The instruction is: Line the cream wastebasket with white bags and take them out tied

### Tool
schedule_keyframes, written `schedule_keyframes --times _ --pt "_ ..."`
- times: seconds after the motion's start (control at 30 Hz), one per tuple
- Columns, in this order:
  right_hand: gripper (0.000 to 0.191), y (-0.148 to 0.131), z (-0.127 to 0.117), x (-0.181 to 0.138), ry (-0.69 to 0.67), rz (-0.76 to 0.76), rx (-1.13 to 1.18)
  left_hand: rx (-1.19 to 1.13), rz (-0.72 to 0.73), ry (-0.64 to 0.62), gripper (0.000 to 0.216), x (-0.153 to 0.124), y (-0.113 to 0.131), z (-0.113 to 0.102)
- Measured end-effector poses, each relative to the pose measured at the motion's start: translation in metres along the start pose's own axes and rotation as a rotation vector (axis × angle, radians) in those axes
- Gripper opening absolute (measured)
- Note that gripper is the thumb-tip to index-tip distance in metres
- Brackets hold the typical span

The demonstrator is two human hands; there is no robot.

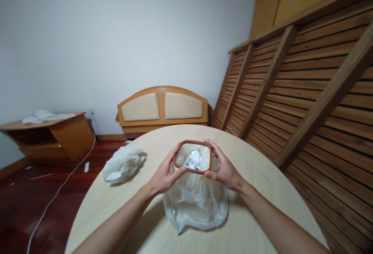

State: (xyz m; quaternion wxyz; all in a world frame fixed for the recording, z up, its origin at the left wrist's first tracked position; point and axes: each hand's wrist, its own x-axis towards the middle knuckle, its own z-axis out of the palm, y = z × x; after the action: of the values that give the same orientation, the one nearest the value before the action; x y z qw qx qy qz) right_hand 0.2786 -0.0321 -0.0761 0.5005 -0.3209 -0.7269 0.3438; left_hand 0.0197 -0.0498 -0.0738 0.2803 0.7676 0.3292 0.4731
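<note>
A small bin with a brown rim ring [192, 143] stands on the round pale wooden table [256, 176], lined with a thin white plastic bag [196, 201] that drapes down its sides. Crumpled white paper [194, 160] lies inside. My left hand [164, 174] grips the rim's left side, thumb on the near edge. My right hand [223, 168] grips the rim's right side, fingers curled round it.
A second crumpled white plastic bag [124, 163] lies on the table to the left. Slatted wooden panels [305, 90] lean at the right. A headboard [162, 108] stands against the wall. A low wooden shelf [49, 135] with papers is left; a cable [58, 191] crosses the floor.
</note>
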Motion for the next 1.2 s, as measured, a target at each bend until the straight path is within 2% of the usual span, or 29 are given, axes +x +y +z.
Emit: schedule_keyframes --times 0.4,0.63,0.9,0.97,1.1,1.2 --pt "0.119 -0.001 0.0 0.0 -0.021 -0.02 -0.009 -0.002 0.026 0.011 0.079 0.001 -0.002 0.001" --pt "0.115 -0.006 -0.002 -0.001 -0.08 -0.005 -0.012 -0.045 0.028 0.03 0.08 0.003 0.004 0.002" --pt "0.112 -0.01 0.0 -0.002 -0.061 -0.028 -0.016 -0.099 0.035 0.056 0.079 0.003 0.009 0.003" --pt "0.104 -0.012 -0.001 -0.001 -0.044 -0.074 -0.064 -0.095 0.043 0.053 0.08 0.003 0.009 0.003" --pt "0.077 -0.015 -0.003 0.001 -0.044 -0.134 -0.165 -0.076 0.043 0.06 0.078 0.003 0.008 0.002" --pt "0.063 -0.016 -0.004 0.001 -0.02 -0.141 -0.17 -0.025 0.069 0.079 0.069 0.003 0.012 0.001"
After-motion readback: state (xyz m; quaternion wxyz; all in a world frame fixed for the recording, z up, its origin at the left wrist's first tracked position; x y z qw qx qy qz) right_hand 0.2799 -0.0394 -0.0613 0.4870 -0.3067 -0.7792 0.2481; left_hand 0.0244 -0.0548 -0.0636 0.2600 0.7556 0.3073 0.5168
